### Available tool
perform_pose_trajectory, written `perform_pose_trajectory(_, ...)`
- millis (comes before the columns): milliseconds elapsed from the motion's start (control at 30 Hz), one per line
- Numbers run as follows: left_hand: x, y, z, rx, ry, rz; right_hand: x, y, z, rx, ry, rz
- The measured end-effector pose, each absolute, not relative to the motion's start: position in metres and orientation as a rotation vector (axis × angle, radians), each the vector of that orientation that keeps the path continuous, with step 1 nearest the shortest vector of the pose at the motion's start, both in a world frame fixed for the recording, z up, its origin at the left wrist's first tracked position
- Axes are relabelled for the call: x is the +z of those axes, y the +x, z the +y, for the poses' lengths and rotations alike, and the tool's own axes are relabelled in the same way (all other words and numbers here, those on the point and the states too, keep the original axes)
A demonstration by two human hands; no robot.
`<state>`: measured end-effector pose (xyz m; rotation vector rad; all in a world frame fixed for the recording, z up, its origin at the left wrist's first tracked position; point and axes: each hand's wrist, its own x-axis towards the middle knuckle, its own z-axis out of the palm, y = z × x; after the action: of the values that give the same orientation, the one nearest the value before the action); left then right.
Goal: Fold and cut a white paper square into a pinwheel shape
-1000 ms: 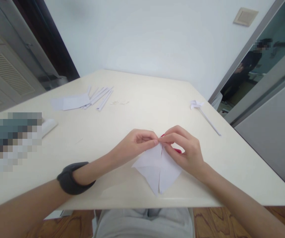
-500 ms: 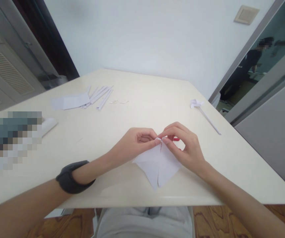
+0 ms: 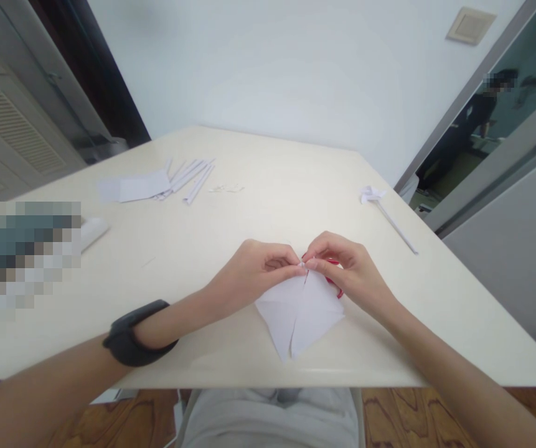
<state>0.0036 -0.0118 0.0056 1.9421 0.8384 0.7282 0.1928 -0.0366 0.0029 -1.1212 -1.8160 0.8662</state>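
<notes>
A white paper square (image 3: 300, 311) with slits cut in from its corners is held just above the table near its front edge. My left hand (image 3: 268, 267) pinches the far corner of the paper between thumb and forefinger. From the other side, my right hand (image 3: 342, 261) pinches the same corner, its fingertips almost touching those of the left. Red-handled scissors (image 3: 339, 291) lie behind the paper, mostly hidden by it and by my right hand. The near corner of the paper points toward me, split by a slit.
At the right lies a paper pinwheel (image 3: 373, 195) on a rolled paper stick (image 3: 398, 229). Several paper rolls (image 3: 193, 177), flat paper sheets (image 3: 144, 186) and small scraps (image 3: 227, 188) lie at the back left. A white roll (image 3: 94, 233) rests at the left beside a blurred-out area. A person (image 3: 470, 124) is beyond the doorway.
The paper has turned slightly, its near corner shifting left. My right fingers have closed in toward the left fingertips, and more of the red scissors handle shows.
</notes>
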Motion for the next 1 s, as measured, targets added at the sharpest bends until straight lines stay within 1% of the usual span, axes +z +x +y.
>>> perform_pose_trajectory(400, 0.0055, 0.0041, -0.0109, 0.714, 1.998, 0.903, 0.0021, 0.193, -0.0377, 0.913, -1.163, -1.752)
perform_pose_trajectory(767, 0.0052, 0.0033, -0.0107, 0.699, 2.023, 0.885, -0.0002, 0.1927, -0.0353, 1.085, -1.153, -1.699)
perform_pose_trajectory(867, 0.0052, 0.0031, -0.0107, 0.68, 2.036, 0.888, -0.0002, 0.1925, -0.0357, 1.061, -1.123, -1.742)
perform_pose_trajectory(1000, 0.0044, 0.002, -0.009, 0.664, 2.056, 0.889, 0.0008, 0.1923, -0.0365, 0.903, -1.075, -1.857)
